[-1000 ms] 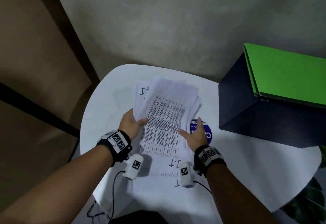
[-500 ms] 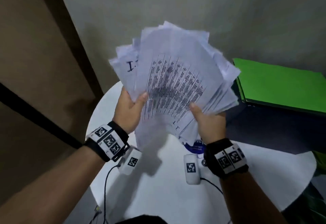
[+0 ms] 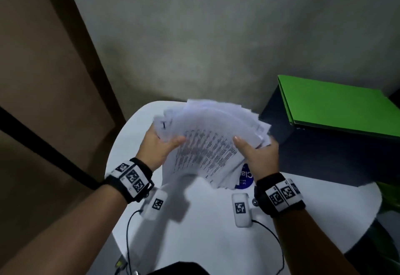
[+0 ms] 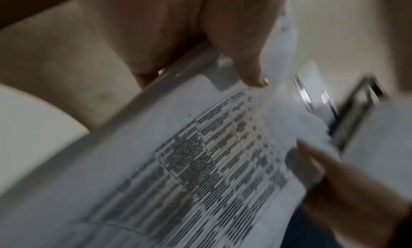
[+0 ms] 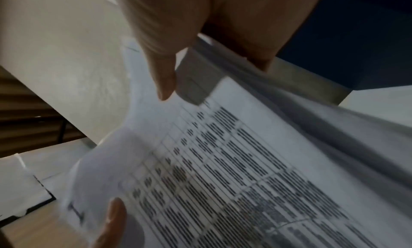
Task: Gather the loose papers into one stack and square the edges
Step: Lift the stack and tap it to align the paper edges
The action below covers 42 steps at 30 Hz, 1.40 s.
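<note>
Head view: your left hand (image 3: 159, 145) and right hand (image 3: 258, 155) hold the papers (image 3: 211, 142) between them, raised above the white round surface (image 3: 207, 242). The sheets are gathered into one bundle but fanned out, with their far edges stepped and uneven; the top sheet carries a printed table. Your left hand grips the bundle's left edge, thumb lying on the top sheet, the other fingers hidden beneath. Your right hand grips the right edge in the same way, thumb on top, fingers curled under the sheets. The near corner of the bundle hangs low over a blue round sticker (image 3: 245, 179) on the surface; whether paper and sticker touch cannot be told. Each wrist bears a black band with square markers and a white camera unit below it, trailing a thin cable.

To the right stands a dark box (image 3: 307, 157), with a green folder (image 3: 337, 105) lying flat on its top. A grey wall rises behind the surface, and a brown panel fills the left side.

Left wrist view: your left thumb (image 4: 243, 58) presses down on the top sheet (image 4: 200, 163) near its edge; the right thumb enters from the lower right and rests on the same sheet. The picture is blurred.

Right wrist view: your right thumb (image 5: 162, 72) lies on the printed sheet (image 5: 234, 163), the layered edges of the bundle showing beside it, and the left thumb tip appears at the bottom.
</note>
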Motion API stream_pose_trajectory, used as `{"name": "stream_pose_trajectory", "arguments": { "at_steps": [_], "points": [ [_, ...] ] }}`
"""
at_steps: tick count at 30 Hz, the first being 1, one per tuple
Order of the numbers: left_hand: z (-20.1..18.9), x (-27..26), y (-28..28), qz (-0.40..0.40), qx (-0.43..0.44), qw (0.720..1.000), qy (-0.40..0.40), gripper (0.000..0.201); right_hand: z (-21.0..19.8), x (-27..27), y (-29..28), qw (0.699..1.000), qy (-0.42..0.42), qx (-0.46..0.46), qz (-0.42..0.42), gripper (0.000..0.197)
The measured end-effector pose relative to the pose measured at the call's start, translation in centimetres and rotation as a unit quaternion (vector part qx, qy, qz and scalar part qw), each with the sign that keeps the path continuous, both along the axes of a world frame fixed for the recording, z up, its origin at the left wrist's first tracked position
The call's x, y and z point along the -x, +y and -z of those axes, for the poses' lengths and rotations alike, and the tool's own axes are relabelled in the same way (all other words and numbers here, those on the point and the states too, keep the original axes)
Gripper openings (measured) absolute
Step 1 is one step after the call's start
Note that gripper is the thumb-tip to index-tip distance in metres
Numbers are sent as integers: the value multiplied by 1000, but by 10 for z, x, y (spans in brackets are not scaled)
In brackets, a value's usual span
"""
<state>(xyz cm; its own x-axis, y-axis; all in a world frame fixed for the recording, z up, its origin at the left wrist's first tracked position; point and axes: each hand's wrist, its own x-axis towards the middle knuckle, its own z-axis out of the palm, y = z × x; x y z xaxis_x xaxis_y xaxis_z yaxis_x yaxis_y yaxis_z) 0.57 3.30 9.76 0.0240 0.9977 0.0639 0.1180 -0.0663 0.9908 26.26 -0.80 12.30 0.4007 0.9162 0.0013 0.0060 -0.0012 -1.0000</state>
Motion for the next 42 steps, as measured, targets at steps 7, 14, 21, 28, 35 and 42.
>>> {"name": "stream_pose_trajectory", "arguments": {
  "at_steps": [7, 14, 21, 28, 35, 42],
  "points": [
    [-5, -8, 3, -5, -1, 997, -76, 32, -27, 11, 9, 991, -50, -126, 3, 34],
    [-7, -11, 6, -18, -19, 997, -77, 35, -28, 15, 11, 976, -130, -166, 52, 21],
    [-7, -13, 8, -25, -10, 996, -84, 39, -37, 15, 19, 960, -204, -179, 70, 22],
    [-5, -14, 9, -32, -2, 996, -85, 47, -35, 19, 18, 947, -253, -191, 55, 7],
    [-9, -17, 10, -29, -2, 996, -79, 37, -23, 10, 18, 961, -175, -146, 158, 11],
    [-6, -17, 13, -31, 4, 996, -83, 53, -29, 11, 22, 969, -143, -125, 160, 13]
  ]
}}
